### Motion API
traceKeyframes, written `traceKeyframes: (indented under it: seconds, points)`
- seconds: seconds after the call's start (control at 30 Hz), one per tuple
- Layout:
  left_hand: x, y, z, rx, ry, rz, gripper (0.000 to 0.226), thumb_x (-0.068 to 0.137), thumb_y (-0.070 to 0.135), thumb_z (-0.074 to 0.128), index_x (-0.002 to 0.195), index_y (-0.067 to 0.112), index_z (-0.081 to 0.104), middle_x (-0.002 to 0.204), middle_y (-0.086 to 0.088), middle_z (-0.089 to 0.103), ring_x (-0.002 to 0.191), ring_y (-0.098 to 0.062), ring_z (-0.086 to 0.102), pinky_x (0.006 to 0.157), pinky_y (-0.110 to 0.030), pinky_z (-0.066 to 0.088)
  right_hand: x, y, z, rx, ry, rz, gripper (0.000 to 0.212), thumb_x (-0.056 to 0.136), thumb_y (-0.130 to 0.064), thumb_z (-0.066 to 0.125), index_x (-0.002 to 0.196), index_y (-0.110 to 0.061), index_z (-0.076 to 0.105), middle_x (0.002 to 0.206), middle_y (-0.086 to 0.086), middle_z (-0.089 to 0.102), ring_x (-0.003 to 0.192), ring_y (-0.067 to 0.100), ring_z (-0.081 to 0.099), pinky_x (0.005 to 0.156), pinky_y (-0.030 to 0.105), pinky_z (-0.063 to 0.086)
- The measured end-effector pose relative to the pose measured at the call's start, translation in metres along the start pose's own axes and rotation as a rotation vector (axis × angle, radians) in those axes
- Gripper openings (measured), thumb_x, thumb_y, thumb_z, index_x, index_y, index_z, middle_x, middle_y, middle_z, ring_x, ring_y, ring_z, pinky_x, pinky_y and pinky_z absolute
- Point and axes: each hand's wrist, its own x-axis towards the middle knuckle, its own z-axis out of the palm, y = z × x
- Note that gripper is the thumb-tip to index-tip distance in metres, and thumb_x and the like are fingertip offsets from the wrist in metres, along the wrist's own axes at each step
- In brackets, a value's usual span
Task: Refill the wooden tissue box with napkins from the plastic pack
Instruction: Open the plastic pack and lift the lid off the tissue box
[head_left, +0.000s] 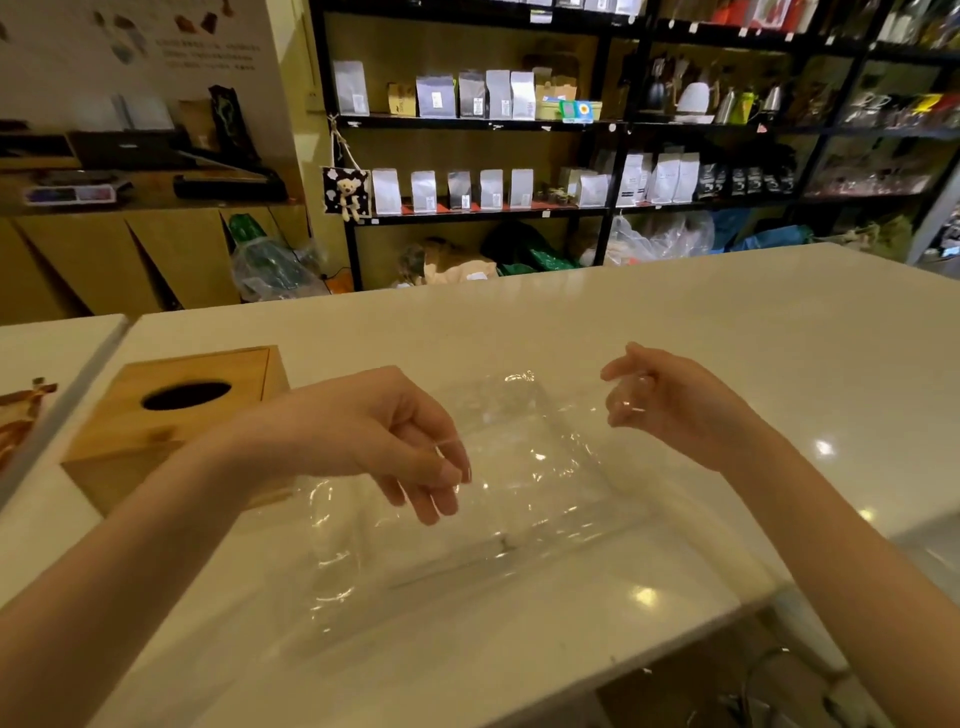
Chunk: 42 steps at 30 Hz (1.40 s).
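A clear plastic pack (519, 467) is shown held up over the white table (675, 322), stretched between two bare hands. The left hand (374, 431) is seen with thumb and fingers pinched on the near-left edge of the film; the right hand (660, 400) is clenched on the far-right corner, where crumpled film is gathered in the grip. The pack appears transparent throughout, and no napkins can be made out inside it; the table surface is visible through the film. Whether a few sheets remain in it cannot be told for certain.

The wooden tissue box (171, 410) is shown standing on the table just beside the left forearm, upright, with its dark oval slot (187, 395) on top. No napkin is seen protruding from the slot, and the interior is too dark to be read. No loose stack of napkins is visible on the table.

From this arrangement, the task is judged to be either near its end, with the emptied wrapper left to be discarded, or at a point where the contents lie out of view. What remains cannot be fixed more closely.
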Motion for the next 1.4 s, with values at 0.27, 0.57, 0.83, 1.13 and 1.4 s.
traceKeyframes:
  seconds: [0.27,0.57,0.83,1.13,1.4]
  points:
    - [-0.031,0.021,0.076,0.468,0.037,0.12,0.015,0.082,0.03,0.06,0.086,0.021,0.071,0.077,0.007,0.074,0.069,0.001,0.065,0.067,-0.016,0.052,-0.044,0.007,0.001,-0.24,-0.13,-0.077,0.019,0.074,-0.027,0.065,0.067,-0.011,0.074,0.065,0.006,0.073,0.064,0.018,0.067,0.065,0.027,0.054]
    - [-0.042,0.005,0.136,0.843,0.063,0.23,0.04,0.086,0.053,0.036,0.099,0.027,0.064,0.1,0.003,0.069,0.093,-0.016,0.059,0.082,-0.037,0.048,-0.075,0.007,0.048,-1.107,-0.22,-0.077,0.037,0.083,-0.031,0.063,0.12,-0.036,0.057,0.127,-0.02,0.055,0.108,-0.007,0.052,0.09,0.006,0.038]
    - [-0.032,-0.026,0.122,0.776,0.296,-0.064,0.079,0.079,0.069,0.01,0.144,0.027,-0.002,0.156,-0.004,-0.011,0.141,-0.011,-0.011,0.108,-0.023,-0.006,-0.065,0.044,0.074,-1.408,-0.24,-0.085,0.056,0.092,-0.029,0.051,0.143,-0.025,0.028,0.155,0.0,0.02,0.143,0.011,0.012,0.113,0.026,0.012]
    - [0.009,-0.057,0.105,0.822,0.331,-0.299,0.066,0.093,0.049,0.014,0.144,0.012,-0.003,0.155,-0.017,-0.011,0.143,-0.025,-0.012,0.116,-0.039,-0.002,-0.031,0.052,0.068,-1.422,-0.198,-0.14,0.055,0.094,-0.032,0.047,0.143,-0.022,0.026,0.156,0.003,0.019,0.143,0.015,0.01,0.113,0.026,0.009]
    - [0.044,-0.071,0.061,0.756,0.4,-0.244,0.053,0.095,0.041,0.022,0.137,0.009,0.021,0.155,-0.017,0.005,0.143,-0.023,0.002,0.114,-0.035,0.007,0.015,0.057,0.06,-1.387,-0.163,-0.135,0.055,0.095,-0.037,0.041,0.145,-0.024,0.021,0.157,0.001,0.016,0.144,0.014,0.008,0.116,0.031,0.01]
